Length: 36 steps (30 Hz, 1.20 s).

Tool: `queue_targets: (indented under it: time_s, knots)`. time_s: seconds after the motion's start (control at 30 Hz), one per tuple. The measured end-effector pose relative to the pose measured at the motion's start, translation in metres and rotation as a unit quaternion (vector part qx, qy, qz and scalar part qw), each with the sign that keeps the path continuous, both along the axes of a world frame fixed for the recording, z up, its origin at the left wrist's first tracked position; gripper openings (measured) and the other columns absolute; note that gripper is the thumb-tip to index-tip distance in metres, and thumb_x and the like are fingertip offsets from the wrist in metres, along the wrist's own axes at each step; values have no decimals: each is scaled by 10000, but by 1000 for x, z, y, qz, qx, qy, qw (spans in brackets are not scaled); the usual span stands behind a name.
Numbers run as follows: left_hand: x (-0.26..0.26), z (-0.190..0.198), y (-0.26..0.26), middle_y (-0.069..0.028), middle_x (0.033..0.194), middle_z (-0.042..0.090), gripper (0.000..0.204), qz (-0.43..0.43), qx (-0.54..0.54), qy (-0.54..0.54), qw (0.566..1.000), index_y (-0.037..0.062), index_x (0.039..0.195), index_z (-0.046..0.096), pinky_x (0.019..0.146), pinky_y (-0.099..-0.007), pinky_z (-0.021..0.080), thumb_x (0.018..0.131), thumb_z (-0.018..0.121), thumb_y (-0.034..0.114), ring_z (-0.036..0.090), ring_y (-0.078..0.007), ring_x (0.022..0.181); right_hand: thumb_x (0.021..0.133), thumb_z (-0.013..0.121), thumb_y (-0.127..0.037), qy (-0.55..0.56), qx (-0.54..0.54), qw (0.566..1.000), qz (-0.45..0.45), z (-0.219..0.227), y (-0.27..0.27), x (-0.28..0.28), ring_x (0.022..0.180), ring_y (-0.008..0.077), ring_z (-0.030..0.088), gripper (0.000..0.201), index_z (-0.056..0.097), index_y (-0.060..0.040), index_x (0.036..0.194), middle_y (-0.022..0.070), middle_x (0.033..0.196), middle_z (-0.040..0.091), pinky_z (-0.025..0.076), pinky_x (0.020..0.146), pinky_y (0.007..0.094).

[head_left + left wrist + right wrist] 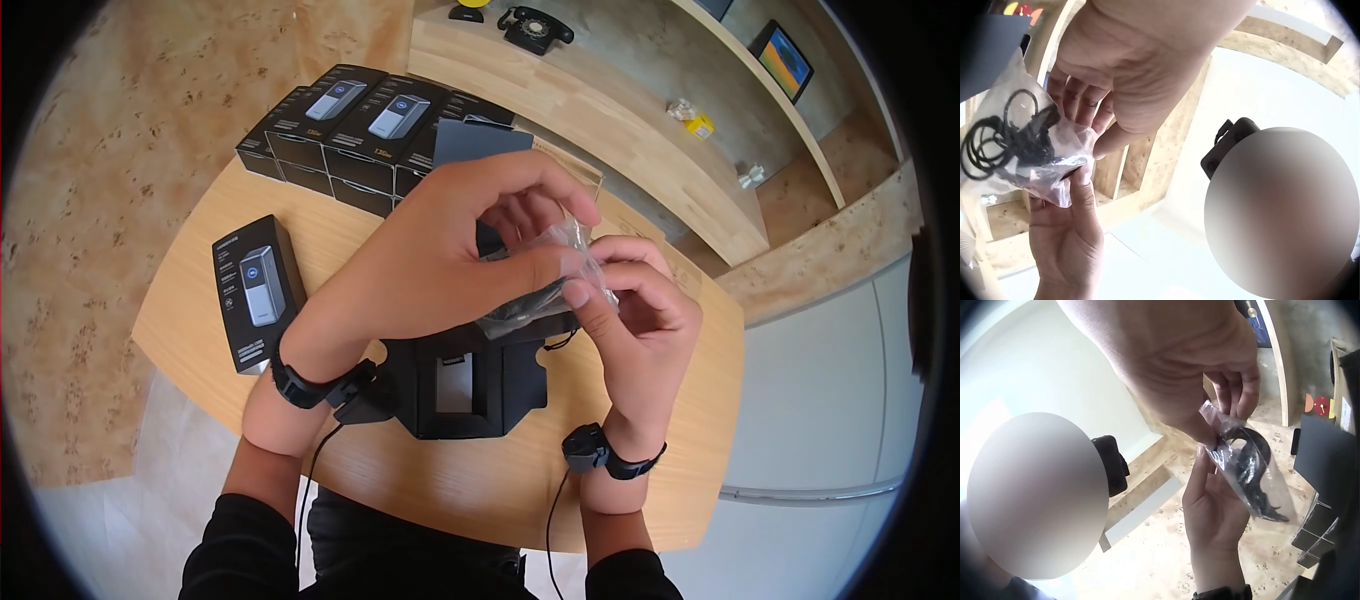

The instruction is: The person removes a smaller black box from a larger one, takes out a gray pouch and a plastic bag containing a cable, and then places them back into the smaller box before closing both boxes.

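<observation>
Both hands pinch a clear plastic bag [515, 318] by its edge, held up over the table. Through the plastic in the left wrist view a coiled black cable [1029, 137] shows. My left hand [450, 245] grips from the left, thumb against the bag's edge and fingers bent behind it. From the other side my right hand [650, 320] pinches the same edge, the two thumb tips close together. Under the hands lies an opened black box [490, 420] with a grey piece [455, 385] in its recess; the forearm and hands hide part of it.
Several black printed boxes [350, 120] stand stacked at the table's back left, with a dark grey panel [480, 145] near them. Another printed box [255, 290] lies left of the left forearm. Behind the table are wooden shelves with a black telephone [535, 30].
</observation>
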State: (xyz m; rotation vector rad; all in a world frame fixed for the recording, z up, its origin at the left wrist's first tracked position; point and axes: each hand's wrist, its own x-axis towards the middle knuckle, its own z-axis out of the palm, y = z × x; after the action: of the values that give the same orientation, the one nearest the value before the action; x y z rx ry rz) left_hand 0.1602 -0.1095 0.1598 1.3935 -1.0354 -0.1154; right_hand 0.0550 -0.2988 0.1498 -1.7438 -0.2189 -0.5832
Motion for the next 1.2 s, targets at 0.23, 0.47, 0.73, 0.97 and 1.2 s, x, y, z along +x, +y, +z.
queue_targets:
  time_s: [0.23,0.47,0.73,0.97,1.2]
  knots:
    - [-1,-1,-2,-10,1066,705,236,25,-10,-11,1000,18,1172,703,830,-240,504,939,737,13,655,-75,954,839,809,108,-20,-8,999,-39,3,6,2,970,118,637,256,737,21,1068,71,1079,697,502,871,253]
    - [-1,4,1,-24,1083,694,198,30,-41,-3,999,11,1145,689,863,-247,500,950,725,6,643,-89,967,929,781,15,91,85,992,-19,9,0,-1,888,76,604,198,709,22,1114,28,1000,711,485,828,227]
    - [1,2,-2,-24,1066,697,248,41,-88,3,995,7,1186,680,885,-248,487,945,738,3,639,-87,960,949,775,-24,14,28,998,-55,6,-5,-2,852,88,577,107,722,20,1032,17,941,699,462,808,237]
    - [0,5,0,-21,918,725,217,64,-29,13,997,13,1137,734,848,-259,500,929,768,67,653,-95,862,927,793,-18,-54,-16,992,-111,5,-11,0,815,99,549,100,724,18,991,34,911,684,442,766,241]
    - [3,5,2,-23,909,692,91,64,1,-27,998,-3,955,723,830,-260,472,933,763,75,605,-103,857,930,795,-25,-51,-21,993,-101,5,-13,1,810,99,546,95,723,14,978,33,904,684,440,755,241]
